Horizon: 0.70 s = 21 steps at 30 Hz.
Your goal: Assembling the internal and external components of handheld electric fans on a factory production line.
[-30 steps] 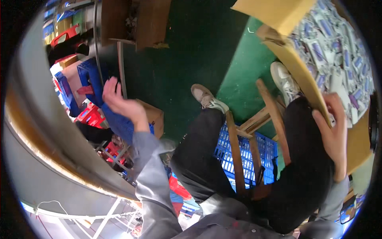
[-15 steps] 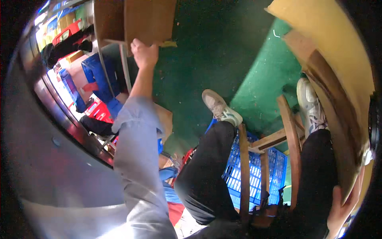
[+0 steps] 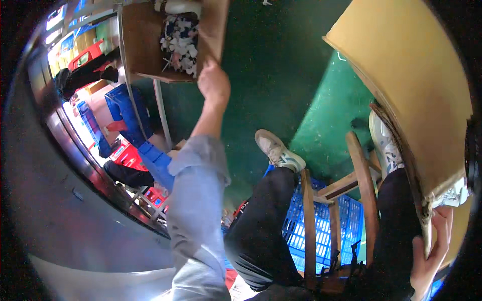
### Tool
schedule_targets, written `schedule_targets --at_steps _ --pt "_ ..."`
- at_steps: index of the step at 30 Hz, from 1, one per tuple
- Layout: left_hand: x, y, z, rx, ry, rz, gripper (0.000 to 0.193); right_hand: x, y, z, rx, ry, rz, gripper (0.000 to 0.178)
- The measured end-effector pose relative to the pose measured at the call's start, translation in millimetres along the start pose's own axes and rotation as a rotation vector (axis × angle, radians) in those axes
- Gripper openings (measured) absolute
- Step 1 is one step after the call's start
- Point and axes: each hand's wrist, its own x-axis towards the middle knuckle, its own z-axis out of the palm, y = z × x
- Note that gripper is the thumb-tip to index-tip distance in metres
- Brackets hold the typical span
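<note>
At the upper left, my left hand [image 3: 214,84] is closed on the edge of a brown cardboard box flap [image 3: 212,32]. The box's inside now shows, holding a heap of small white and dark scraps [image 3: 179,45] and a white roll-like bundle [image 3: 183,7]. At the lower right, my right hand [image 3: 433,253] grips the edge of a large tan cardboard box [image 3: 411,80], thumb on one side and fingers on the other. A white item [image 3: 452,194] shows just above those fingers, too unclear to name.
A wooden stool frame [image 3: 308,226] stands between my legs, with a blue plastic crate [image 3: 349,215] behind it. My shoes [image 3: 278,150] rest on the green floor [image 3: 271,75]. Blue bins [image 3: 125,108] and a grey metal surface [image 3: 100,241] lie along the left.
My left hand has moved right, pulling the flap aside so the scraps inside show. The tan box at the right has swung further left over my right shoe.
</note>
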Motion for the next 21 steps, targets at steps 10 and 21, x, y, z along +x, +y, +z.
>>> schedule_targets --at_steps 10,21 --pt "0 -8 -17 -0.027 0.006 -0.066 0.03 -25 28 -3 -0.146 0.11 -0.009 0.059" --pt "-128 3 -37 -0.731 0.405 -0.222 0.063 18 -35 3 0.08 0.178 -0.028 0.035"
